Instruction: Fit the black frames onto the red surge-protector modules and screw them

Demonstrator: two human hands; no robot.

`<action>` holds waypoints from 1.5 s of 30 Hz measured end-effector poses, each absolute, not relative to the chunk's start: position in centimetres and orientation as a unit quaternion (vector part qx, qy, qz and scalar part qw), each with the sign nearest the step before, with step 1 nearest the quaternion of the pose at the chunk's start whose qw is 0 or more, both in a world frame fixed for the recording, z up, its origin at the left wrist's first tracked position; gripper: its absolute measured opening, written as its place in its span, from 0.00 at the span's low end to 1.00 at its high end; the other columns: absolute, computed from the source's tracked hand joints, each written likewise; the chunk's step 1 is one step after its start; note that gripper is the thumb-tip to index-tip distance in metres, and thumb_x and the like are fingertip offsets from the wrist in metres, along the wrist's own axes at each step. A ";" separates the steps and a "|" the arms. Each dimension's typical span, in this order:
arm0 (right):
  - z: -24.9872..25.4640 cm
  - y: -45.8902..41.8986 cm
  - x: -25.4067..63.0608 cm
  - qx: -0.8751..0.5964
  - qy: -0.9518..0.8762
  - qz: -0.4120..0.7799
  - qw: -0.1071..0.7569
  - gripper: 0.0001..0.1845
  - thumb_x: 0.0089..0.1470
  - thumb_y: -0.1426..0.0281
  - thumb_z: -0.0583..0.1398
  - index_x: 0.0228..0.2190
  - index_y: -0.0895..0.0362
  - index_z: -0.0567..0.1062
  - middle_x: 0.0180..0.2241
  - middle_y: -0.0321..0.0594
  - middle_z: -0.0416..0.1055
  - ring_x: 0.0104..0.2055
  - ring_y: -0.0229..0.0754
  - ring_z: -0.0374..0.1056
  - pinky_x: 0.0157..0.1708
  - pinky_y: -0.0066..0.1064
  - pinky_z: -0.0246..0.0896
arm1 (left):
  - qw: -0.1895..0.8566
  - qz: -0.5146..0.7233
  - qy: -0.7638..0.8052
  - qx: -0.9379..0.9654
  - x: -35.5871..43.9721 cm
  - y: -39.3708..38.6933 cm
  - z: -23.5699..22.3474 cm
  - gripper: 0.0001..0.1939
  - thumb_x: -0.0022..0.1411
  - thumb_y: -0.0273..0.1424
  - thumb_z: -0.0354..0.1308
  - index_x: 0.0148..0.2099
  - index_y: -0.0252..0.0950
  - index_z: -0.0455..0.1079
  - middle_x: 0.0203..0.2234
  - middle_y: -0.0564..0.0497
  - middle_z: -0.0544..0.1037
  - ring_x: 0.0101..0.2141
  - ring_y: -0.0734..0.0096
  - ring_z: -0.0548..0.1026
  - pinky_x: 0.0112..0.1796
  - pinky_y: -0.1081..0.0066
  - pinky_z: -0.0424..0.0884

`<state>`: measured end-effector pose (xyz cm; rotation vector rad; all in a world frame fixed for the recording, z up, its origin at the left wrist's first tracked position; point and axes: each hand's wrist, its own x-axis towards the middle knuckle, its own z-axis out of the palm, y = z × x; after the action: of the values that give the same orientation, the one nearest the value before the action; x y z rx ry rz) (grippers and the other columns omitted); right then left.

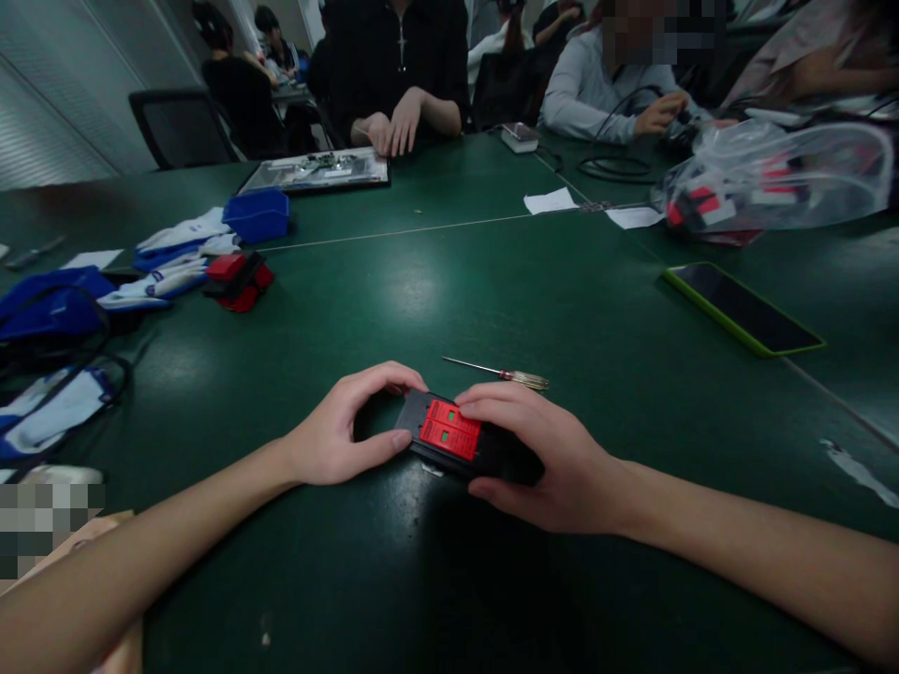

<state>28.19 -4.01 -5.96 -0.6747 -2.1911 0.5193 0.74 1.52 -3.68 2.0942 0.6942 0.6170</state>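
Between my hands, just above or on the green table, is a surge protector point(449, 432) with a black body and two red modules, each showing a small green window. My left hand point(351, 426) grips its left end, thumb on the near side and fingers at the far edge. My right hand point(554, 449) has its fingertips on the right part of the red modules, and the thumb sits lower, by the near edge. The right end of the body is partly hidden by that hand. Just beyond lies a thin screwdriver point(502, 373) with a clear handle.
A second red-and-black device point(239, 281) stands left, near white-and-blue gloves point(169, 271) and a blue tray point(258, 215). To the right are a phone in a green case point(744, 307) and a plastic bag point(787, 178) with red parts. People sit across the table point(393, 300).
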 end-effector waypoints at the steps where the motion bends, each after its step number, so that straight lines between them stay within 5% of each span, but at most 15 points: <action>1: -5.9 -4.0 28.2 -0.268 -0.861 0.204 0.382 0.32 0.58 0.63 0.66 0.60 0.55 0.63 0.55 0.53 0.71 0.56 0.51 0.70 0.56 0.44 0.69 | 0.410 0.242 0.274 0.836 0.8 1.5 -3.7 0.18 0.64 0.35 0.61 0.55 0.36 0.68 0.49 0.41 0.76 0.49 0.55 0.75 0.52 0.58 0.72; 22: -6.0 -3.9 28.2 -0.302 -0.862 0.228 0.337 0.31 0.60 0.58 0.65 0.59 0.56 0.64 0.54 0.53 0.71 0.55 0.53 0.70 0.55 0.47 0.68 | 0.387 0.188 0.264 0.863 0.8 1.8 -3.3 0.18 0.67 0.37 0.57 0.56 0.37 0.67 0.49 0.44 0.77 0.48 0.57 0.76 0.49 0.62 0.71; 34: -5.4 -4.0 27.9 -0.380 -0.864 0.230 0.237 0.40 0.50 0.50 0.70 0.57 0.56 0.67 0.51 0.52 0.73 0.52 0.58 0.70 0.49 0.52 0.68 | 0.368 0.175 0.263 0.875 0.7 1.7 -3.3 0.19 0.68 0.38 0.56 0.58 0.36 0.65 0.49 0.44 0.77 0.47 0.59 0.77 0.51 0.62 0.70; 45: -6.0 -3.8 27.9 -0.327 -0.864 0.215 0.316 0.29 0.52 0.72 0.66 0.54 0.57 0.68 0.49 0.47 0.76 0.49 0.49 0.74 0.51 0.42 0.69 | 0.365 0.170 0.261 0.878 0.8 1.8 -3.2 0.19 0.67 0.37 0.57 0.57 0.36 0.66 0.50 0.43 0.78 0.48 0.57 0.77 0.51 0.61 0.71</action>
<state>27.91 -3.80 -5.98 -0.8625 -2.2766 0.5651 0.82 1.81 -3.17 2.2568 0.6701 0.4368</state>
